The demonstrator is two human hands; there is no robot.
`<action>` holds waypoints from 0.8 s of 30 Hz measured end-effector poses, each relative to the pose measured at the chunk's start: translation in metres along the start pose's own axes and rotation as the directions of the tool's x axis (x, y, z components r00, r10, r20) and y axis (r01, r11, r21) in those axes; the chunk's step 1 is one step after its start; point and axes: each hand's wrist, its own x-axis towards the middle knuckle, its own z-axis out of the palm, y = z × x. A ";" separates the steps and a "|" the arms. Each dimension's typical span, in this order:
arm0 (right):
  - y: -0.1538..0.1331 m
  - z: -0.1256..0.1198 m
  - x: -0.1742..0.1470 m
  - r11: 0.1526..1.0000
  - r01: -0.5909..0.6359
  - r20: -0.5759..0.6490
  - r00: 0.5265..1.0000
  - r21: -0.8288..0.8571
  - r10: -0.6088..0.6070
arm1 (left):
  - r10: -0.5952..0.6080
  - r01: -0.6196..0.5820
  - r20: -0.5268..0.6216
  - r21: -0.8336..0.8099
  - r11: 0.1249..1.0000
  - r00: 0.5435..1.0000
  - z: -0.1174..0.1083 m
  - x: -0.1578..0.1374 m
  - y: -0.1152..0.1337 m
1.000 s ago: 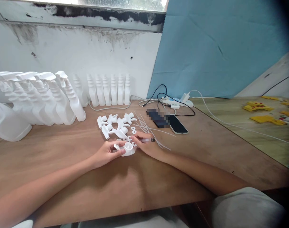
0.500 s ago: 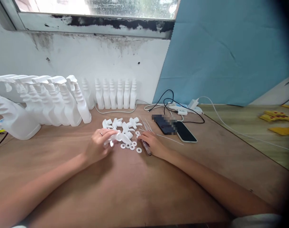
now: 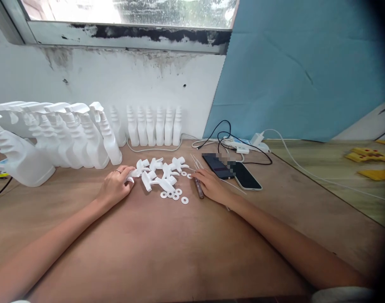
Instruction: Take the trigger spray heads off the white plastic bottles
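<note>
My left hand point(image 3: 115, 187) is closed at the left end of a loose pile, its fingertips on a white trigger sprayer head point(image 3: 131, 176). More white sprayer heads point(image 3: 147, 181) lie just right of it, several touching one another. My right hand point(image 3: 213, 187) rests on the table at the pile's right side. Under its fingers a slim tool like a screwdriver, with a brownish see-through handle point(image 3: 199, 188), points away from me. Flat white ring washers point(image 3: 185, 200) lie in front of the pile, and a few more are beside my right fingertips. Thin white tubes point(image 3: 196, 162) lie beyond that hand.
White spray bottles fitted with heads point(image 3: 94, 143) stand at left; headless white bottles point(image 3: 151, 130) line the wall. Two phones point(image 3: 247, 176), black cables point(image 3: 257, 162) and a power strip point(image 3: 265, 146) are at back right. Yellow pieces point(image 3: 369, 154) lie at far right.
My left hand has moved left from the middle of the pile, and a sprayer head now lies where it was. My right hand has shifted slightly right, the tool with it.
</note>
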 end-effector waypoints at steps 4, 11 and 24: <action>0.005 -0.002 -0.001 1.000 -0.025 0.015 1.000 -0.005 0.025 | 0.016 -0.014 0.022 -0.084 0.996 1.000 0.006 -0.004 0.001; 0.009 -0.005 -0.002 0.998 -0.053 0.035 0.998 -0.038 0.055 | 0.118 -0.112 0.037 -0.150 0.982 0.992 0.015 -0.003 0.002; 0.010 0.001 -0.003 0.994 -0.092 0.031 0.995 -0.055 0.094 | 0.051 -0.065 -0.112 -0.125 0.990 0.992 -0.007 0.011 -0.012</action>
